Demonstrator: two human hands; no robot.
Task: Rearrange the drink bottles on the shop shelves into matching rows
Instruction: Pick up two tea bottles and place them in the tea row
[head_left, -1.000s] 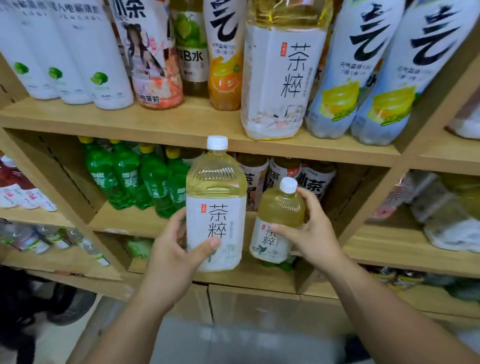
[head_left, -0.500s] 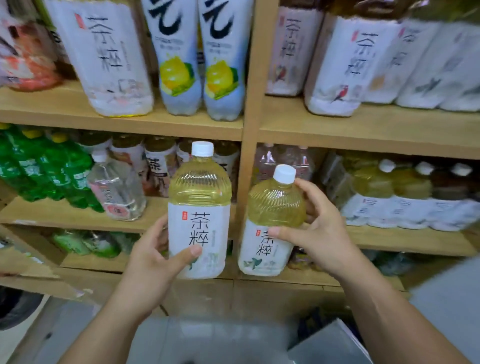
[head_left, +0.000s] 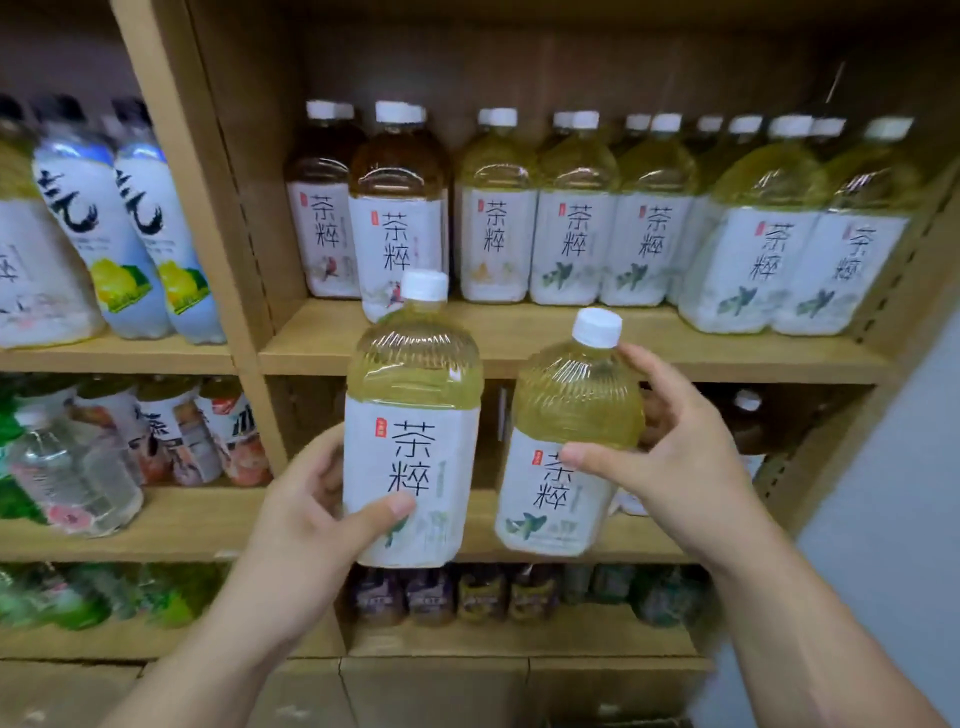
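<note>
Wooden shop shelves (head_left: 519, 338) filled the view. Their upper board carried a row of pale tea bottles (head_left: 571, 234), with two darker tea bottles (head_left: 397, 208) at its left end. In front of that board's edge, the left hand (head_left: 311, 519) wrapped fingers and thumb round an upright tea bottle (head_left: 413, 441). The right hand (head_left: 675, 457) gripped a second tea bottle (head_left: 566, 457), slightly tilted, just beside it.

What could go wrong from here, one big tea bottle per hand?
1. The right hand holds its pale-yellow white-labelled plastic tea bottle tilted, one-handed, near the shoulder; it might slip.
2. The matching bottle in the left hand has its cap seemingly close to the dark-brown tea bottle on the upper wooden shelf; lifting could knock it.
3. That shelf's labels look alike; misplacing seems easy.
</note>
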